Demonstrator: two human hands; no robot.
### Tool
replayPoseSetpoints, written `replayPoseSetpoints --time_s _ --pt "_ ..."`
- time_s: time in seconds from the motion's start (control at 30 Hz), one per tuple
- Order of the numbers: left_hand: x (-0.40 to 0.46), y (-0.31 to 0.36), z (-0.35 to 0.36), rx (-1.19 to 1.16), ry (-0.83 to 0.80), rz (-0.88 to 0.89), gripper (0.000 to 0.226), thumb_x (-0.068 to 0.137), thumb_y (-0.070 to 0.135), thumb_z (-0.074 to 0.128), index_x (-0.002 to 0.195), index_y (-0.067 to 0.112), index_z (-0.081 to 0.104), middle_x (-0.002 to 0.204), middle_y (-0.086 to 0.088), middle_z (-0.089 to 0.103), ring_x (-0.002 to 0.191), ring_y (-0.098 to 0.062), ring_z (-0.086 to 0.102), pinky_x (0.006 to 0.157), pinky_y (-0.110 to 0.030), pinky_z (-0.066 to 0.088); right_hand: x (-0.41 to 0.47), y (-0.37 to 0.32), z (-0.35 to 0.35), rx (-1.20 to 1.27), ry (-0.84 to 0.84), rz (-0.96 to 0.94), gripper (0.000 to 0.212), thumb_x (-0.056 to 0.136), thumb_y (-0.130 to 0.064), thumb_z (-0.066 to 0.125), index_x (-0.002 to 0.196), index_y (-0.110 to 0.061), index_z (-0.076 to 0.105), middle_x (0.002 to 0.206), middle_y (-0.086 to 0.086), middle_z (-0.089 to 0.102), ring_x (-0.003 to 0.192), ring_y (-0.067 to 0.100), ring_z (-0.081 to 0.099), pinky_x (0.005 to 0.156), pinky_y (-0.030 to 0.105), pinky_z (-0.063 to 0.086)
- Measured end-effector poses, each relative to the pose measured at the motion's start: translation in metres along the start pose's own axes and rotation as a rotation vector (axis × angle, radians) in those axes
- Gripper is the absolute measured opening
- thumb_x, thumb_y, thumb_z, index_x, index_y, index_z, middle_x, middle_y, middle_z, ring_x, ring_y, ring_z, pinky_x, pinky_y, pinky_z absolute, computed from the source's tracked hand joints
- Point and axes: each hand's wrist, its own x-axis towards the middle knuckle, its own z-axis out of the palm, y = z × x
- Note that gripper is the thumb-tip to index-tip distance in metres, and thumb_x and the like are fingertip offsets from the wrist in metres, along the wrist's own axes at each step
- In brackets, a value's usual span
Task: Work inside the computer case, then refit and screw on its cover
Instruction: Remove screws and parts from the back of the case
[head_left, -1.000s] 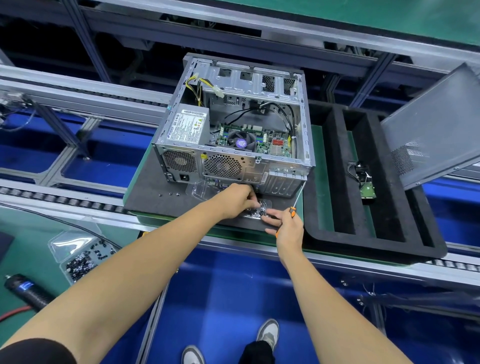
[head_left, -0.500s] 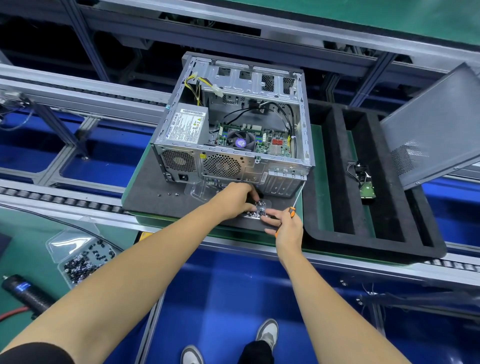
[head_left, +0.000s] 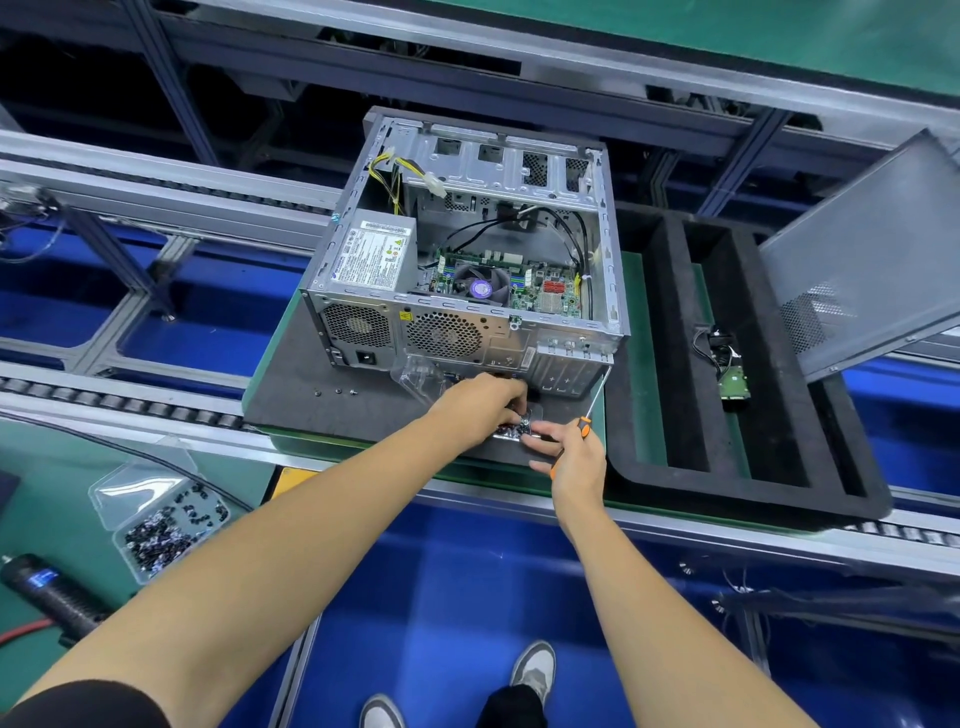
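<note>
The open computer case (head_left: 467, 332) lies on its side on a dark foam mat (head_left: 291, 400), its motherboard and power supply exposed. Its grey perforated cover (head_left: 872, 260) leans at the right, off the case. My left hand (head_left: 480, 402) reaches into a small clear box of screws (head_left: 511, 428) just in front of the case, fingers pinched together among them. My right hand (head_left: 571, 457) grips an orange-handled screwdriver (head_left: 584, 426) whose shaft points up toward the case, while its fingertips touch the box edge.
A black foam tray (head_left: 675, 441) at right holds a hard drive with cables (head_left: 732, 384). Three loose screws (head_left: 337, 391) lie on the mat. A second clear box of screws (head_left: 161, 525) and a black power screwdriver (head_left: 52, 597) rest on the green bench at left.
My left hand's fingers have shifted slightly within the screw box. The view moved a little; the right hand and screwdriver stayed put.
</note>
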Motion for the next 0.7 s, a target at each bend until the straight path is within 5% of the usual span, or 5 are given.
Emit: replayPoseSetpoints --time_s 0.23,0.5,0.7 --pt "-0.003 -0.007 -0.001 -0.031 0.047 0.021 0.023 0.101 0.034 0.061 0.108 0.012 0.06 0.11 -0.011 0.069 0.097 -0.03 0.064 0.083 -0.04 0.053 -0.002 -0.002 -0.001 0.01 -0.002 0.002 0.038 0.102 -0.022 0.036 0.096 -0.012 0.072 0.096 -0.003 0.079 0.087 0.018 0.077 0.06 0.032 0.057" --pt "-0.017 -0.015 -0.031 -0.049 0.068 0.231 0.011 0.103 0.033 0.056 0.106 0.023 0.054 0.083 0.014 0.06 0.072 -0.004 0.055 0.065 -0.028 0.04 -0.005 -0.007 0.001 0.013 0.004 0.001 0.039 0.108 -0.024 0.033 0.096 -0.014 0.069 0.096 -0.001 0.079 0.085 0.019 0.077 0.065 0.036 0.057" --pt "-0.047 -0.018 -0.05 0.198 0.045 0.291 0.016 0.105 0.036 0.048 0.115 0.025 0.053 0.107 0.004 0.066 0.091 -0.017 0.062 0.076 -0.037 0.05 -0.009 -0.01 0.002 -0.002 0.0 -0.004 0.042 0.11 -0.025 0.03 0.1 -0.011 0.069 0.099 -0.001 0.079 0.087 0.021 0.077 0.07 0.038 0.058"
